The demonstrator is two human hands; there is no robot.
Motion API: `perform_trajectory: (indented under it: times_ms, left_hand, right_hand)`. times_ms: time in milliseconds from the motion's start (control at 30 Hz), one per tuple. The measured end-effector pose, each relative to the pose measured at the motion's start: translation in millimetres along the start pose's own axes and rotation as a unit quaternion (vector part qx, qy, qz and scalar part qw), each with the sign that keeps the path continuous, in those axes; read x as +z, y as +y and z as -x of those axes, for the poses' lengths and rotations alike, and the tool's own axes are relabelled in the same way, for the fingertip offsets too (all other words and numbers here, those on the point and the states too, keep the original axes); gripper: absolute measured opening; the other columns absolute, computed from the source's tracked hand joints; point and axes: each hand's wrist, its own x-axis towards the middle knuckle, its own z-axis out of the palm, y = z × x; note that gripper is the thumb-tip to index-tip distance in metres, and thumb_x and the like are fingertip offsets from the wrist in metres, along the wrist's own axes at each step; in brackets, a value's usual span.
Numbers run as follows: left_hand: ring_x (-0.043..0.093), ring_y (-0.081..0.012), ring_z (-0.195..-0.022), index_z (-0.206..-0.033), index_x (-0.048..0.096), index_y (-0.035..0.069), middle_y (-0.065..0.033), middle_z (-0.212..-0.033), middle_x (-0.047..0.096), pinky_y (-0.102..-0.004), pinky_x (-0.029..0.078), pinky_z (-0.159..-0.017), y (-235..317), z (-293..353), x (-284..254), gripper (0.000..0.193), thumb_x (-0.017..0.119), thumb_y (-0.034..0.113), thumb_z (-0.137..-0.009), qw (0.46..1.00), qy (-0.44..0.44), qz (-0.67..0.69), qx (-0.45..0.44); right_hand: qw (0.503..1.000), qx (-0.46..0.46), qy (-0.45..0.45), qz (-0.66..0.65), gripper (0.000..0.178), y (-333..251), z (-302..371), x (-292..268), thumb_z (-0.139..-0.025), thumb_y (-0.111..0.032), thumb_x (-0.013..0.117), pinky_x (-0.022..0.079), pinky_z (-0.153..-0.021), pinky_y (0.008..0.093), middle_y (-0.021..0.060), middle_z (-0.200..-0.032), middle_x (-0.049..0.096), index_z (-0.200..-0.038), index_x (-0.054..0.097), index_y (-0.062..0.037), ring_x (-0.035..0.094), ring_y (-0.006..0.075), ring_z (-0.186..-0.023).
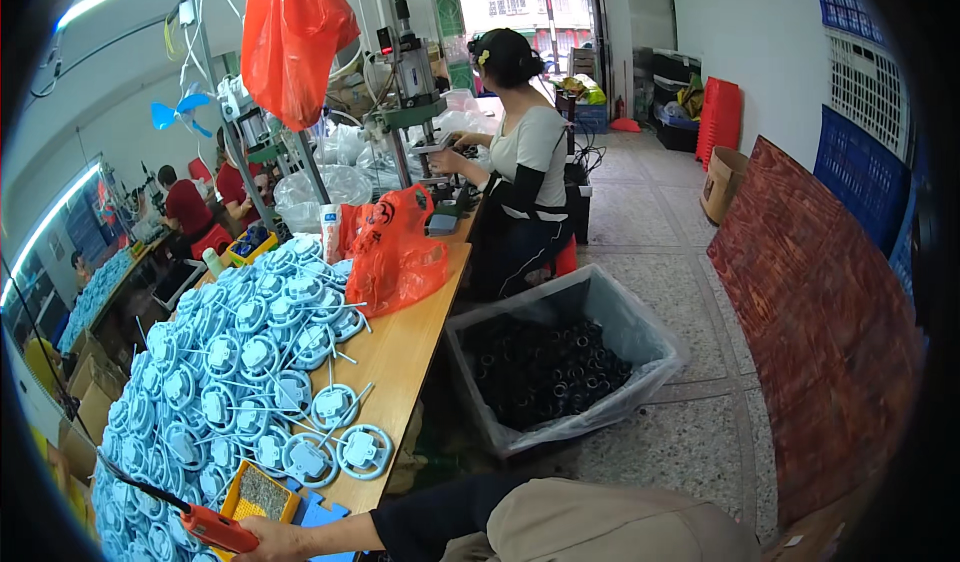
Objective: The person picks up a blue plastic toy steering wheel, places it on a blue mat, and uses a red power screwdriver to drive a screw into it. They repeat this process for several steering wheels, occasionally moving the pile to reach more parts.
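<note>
My right hand [268, 540] is closed around the orange grip of an electric screwdriver [215, 530] at the lower left. A dark cord rises from the tool toward the upper left. My left hand is out of view. Next to the screwdriver sits a small yellow tray [262, 495] filled with tiny metal pieces, probably screws. Flat blue pieces [322, 512] lie beside that tray, near my wrist. Beyond my hand spreads a large heap of light-blue round plastic parts [220, 355] with thin straight stems. One such ring-shaped part [364, 451] lies at the table's right edge.
A lined bin [640, 367] of black rings stands right of the wooden table [420, 327]. Farther off, a person [530, 152] sits by a bench press [412, 87]. Red plastic bags [400, 252] rest on the table. A reddish-brown board [815, 332] leans at right.
</note>
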Motion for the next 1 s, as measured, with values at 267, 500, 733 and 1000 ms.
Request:
perform_trajectory:
  times_ms: [267,500,733,1000]
  left_hand:
    - [0.054,-0.0370,-0.116,-0.131,0.053,-0.002,-0.0246,-0.128,0.055,-0.0437,0.042,-0.099,102,-60,72,0.055,0.071,0.019,-0.085,0.950,0.054,0.247,0.186]
    - [0.062,-0.0235,-0.097,-0.121,0.057,-0.008,-0.0198,-0.107,0.067,-0.0361,0.047,-0.088,141,-87,83,0.041,0.063,0.022,-0.094,0.888,-0.032,0.426,0.167]
    - [0.062,-0.0214,-0.095,-0.113,0.061,-0.009,-0.0177,-0.103,0.069,-0.0347,0.047,-0.086,151,-87,82,0.038,0.062,0.023,-0.094,0.877,-0.057,0.449,0.160]
    - [0.062,-0.0211,-0.093,-0.113,0.061,-0.009,-0.0175,-0.102,0.069,-0.0341,0.047,-0.086,142,-91,96,0.036,0.063,0.021,-0.093,0.897,-0.106,0.397,0.164]
  right_hand:
    - [0.999,-0.049,-0.005,-0.001,0.030,11,17,1,-0.079,-0.030,0.078,0.046,-0.058,0.0257,-0.0011,-0.076,0.062,-0.097,0.068,-0.0080,0.057,0.0089,-0.066]
    - [0.999,-0.049,0.003,-0.007,0.028,17,31,-5,-0.080,-0.027,0.076,0.045,-0.054,0.0263,-0.0007,-0.075,0.062,-0.097,0.066,-0.0071,0.056,0.0093,-0.063]
    - [1.000,-0.009,-0.005,-0.016,0.027,21,32,-16,-0.081,-0.026,0.075,0.045,-0.053,0.0268,-0.0006,-0.074,0.061,-0.097,0.065,-0.0067,0.055,0.0095,-0.062]
    - [0.998,0.045,-0.020,-0.036,0.026,36,30,-17,-0.081,-0.025,0.074,0.044,-0.051,0.0273,-0.0005,-0.073,0.061,-0.097,0.064,-0.0062,0.055,0.0098,-0.060]
